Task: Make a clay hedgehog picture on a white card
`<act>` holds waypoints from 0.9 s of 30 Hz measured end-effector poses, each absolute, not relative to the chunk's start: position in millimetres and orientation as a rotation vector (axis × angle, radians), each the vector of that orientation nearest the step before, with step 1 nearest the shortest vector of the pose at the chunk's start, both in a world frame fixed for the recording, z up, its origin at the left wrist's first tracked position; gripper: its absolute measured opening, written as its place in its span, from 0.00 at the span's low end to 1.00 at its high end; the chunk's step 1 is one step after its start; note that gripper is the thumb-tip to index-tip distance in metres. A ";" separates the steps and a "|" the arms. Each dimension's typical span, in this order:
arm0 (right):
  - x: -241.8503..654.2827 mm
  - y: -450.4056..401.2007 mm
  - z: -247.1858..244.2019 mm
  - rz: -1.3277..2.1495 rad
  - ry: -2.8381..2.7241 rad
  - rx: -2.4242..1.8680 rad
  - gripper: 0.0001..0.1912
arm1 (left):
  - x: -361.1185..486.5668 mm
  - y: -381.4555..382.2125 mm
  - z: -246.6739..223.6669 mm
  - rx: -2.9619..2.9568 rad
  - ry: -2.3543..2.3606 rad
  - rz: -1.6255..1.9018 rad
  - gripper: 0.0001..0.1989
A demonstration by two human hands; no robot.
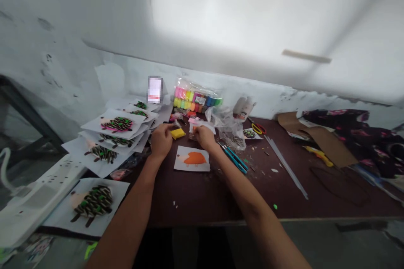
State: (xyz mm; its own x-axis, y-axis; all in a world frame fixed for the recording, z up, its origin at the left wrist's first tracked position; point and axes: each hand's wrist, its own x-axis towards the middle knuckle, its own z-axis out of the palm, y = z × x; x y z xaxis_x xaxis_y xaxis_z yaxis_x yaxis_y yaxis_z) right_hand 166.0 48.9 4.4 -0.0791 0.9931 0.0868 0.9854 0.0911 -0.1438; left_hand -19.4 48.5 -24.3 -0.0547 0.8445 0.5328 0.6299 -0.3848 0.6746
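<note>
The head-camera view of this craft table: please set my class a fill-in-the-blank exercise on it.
The left hand is nearest to a ____ block of modelling clay.
The paper card just below the right hand shows an ____ hedgehog.
The scissors lie to the ____ of the clear plastic bag.

Missing words: yellow; orange; right.

1. Setting: a handicraft workspace, with a dark brown worktop (202,193) against a scuffed white wall (78,71).
2. Far centre: a clear bag of coloured modelling clay (197,98) in small tubs.
3. Left: stacked paper hedgehog collages (118,125) with striped seed spines.
4. Right: scissors (258,128) and cardboard offcuts (315,138).
5. Near left: a white power strip (38,197).
</note>
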 end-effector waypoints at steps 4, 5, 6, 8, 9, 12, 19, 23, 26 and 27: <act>180.3 45.6 7.4 0.138 -2.112 -2.021 0.15 | -19.6 49.0 -25.6 1.942 1.555 1.418 0.17; 183.8 43.4 8.7 0.162 -2.085 -2.010 0.15 | -18.5 48.7 -26.9 1.961 1.540 1.392 0.17; 187.4 40.9 10.1 0.189 -2.061 -2.000 0.14 | -17.3 48.4 -28.5 1.982 1.531 1.364 0.17; 194.7 35.3 13.2 0.243 -2.032 -1.978 0.13 | -15.1 48.3 -32.0 2.023 1.525 1.313 0.16; 198.2 32.3 14.7 0.271 -2.029 -1.973 0.13 | -14.0 48.3 -33.7 2.046 1.512 1.286 0.16; 206.1 23.2 17.7 0.337 -2.014 -1.953 0.11 | -9.3 47.1 -37.9 2.123 1.438 1.206 0.14; 188.5 15.1 6.6 0.423 -1.963 -1.797 0.08 | 11.1 31.6 -36.4 2.359 1.261 0.953 0.12; 161.2 17.5 4.8 0.341 -2.034 -1.704 0.11 | 12.7 30.8 -33.5 2.454 1.344 0.828 0.14; 140.9 19.8 12.9 0.157 -2.035 -1.627 0.11 | 11.6 32.3 -35.7 2.501 1.483 0.785 0.14; 134.7 21.3 16.7 0.102 -2.038 -1.589 0.10 | 12.2 32.5 -37.8 2.524 1.507 0.778 0.14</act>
State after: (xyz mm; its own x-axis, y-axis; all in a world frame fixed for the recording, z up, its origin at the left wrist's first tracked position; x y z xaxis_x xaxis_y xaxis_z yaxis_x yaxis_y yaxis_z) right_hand 134.7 21.3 16.7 -0.1514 0.9164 0.3706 0.8747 0.2988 -0.3815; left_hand 12.2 32.5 -37.8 0.3794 0.8462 0.3741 0.7948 -0.5051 0.3364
